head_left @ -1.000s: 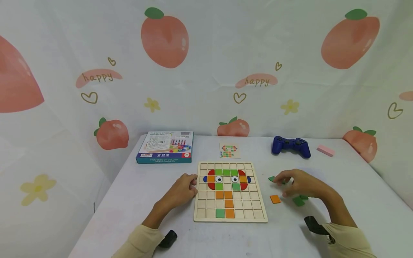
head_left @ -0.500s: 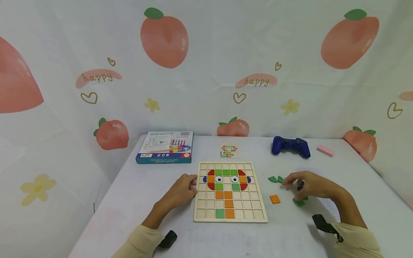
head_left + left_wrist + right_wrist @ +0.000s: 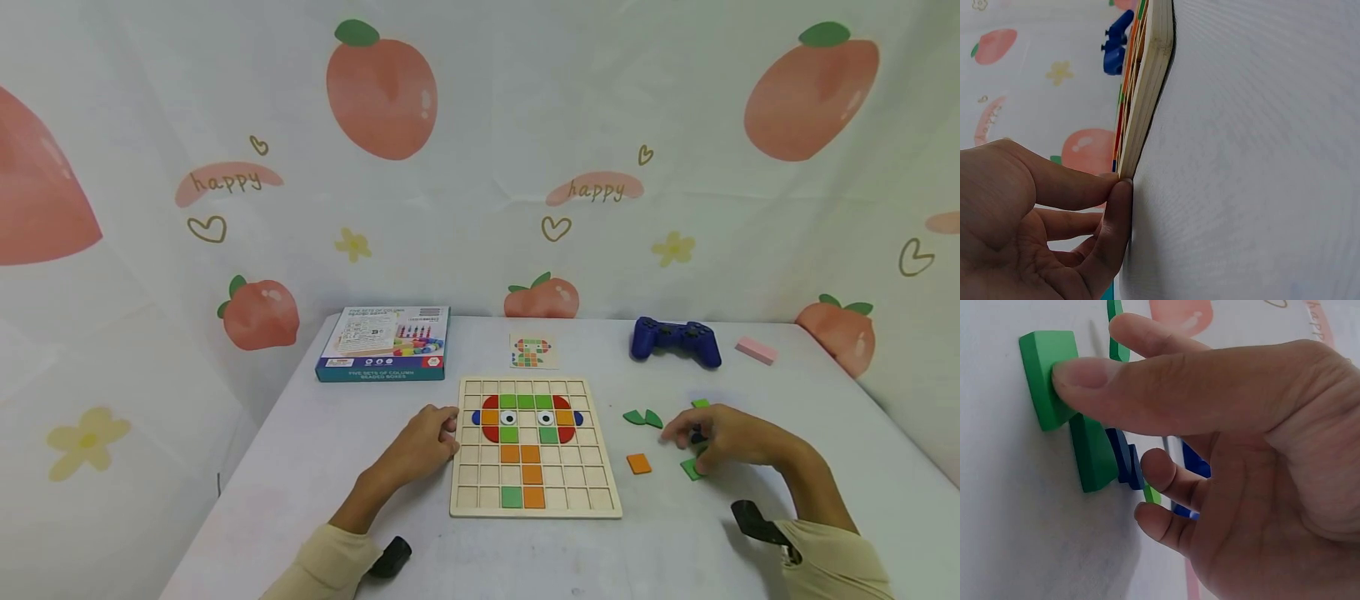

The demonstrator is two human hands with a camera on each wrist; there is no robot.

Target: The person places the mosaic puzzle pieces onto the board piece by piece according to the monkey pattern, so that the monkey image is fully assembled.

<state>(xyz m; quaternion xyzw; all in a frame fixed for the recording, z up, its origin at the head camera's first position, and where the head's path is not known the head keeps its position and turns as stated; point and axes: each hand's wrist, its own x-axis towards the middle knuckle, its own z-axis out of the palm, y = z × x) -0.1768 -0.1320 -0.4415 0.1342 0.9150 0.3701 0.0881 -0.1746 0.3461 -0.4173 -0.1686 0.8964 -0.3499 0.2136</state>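
Observation:
My left hand [image 3: 422, 439] is at the left edge of a wooden grid board [image 3: 490, 475], with thumb and forefinger pinching its side in the left wrist view. Coloured tiles in the board form a face with two eyes, and orange squares run below it. To the right of the board, my right hand [image 3: 731, 436] hovers low over loose tiles. Its thumb touches a green square tile [image 3: 1038, 381], while the forefinger stays apart from it. Another green tile [image 3: 1092, 456] and dark blue pieces [image 3: 1124, 459] lie just beyond, partly hidden by the hand in the head view.
Two green leaf-shaped pieces [image 3: 643, 417] and an orange square [image 3: 639, 463] lie between board and right hand. Behind are a pattern card [image 3: 534, 351], a blue game controller [image 3: 676, 341], a pink block [image 3: 757, 350] and a boxed toy set [image 3: 384, 343].
My right hand has moved right, away from the leaf-shaped pieces, and its thumb has come onto a green square. A light green tile now shows behind it. The left hand stays put.

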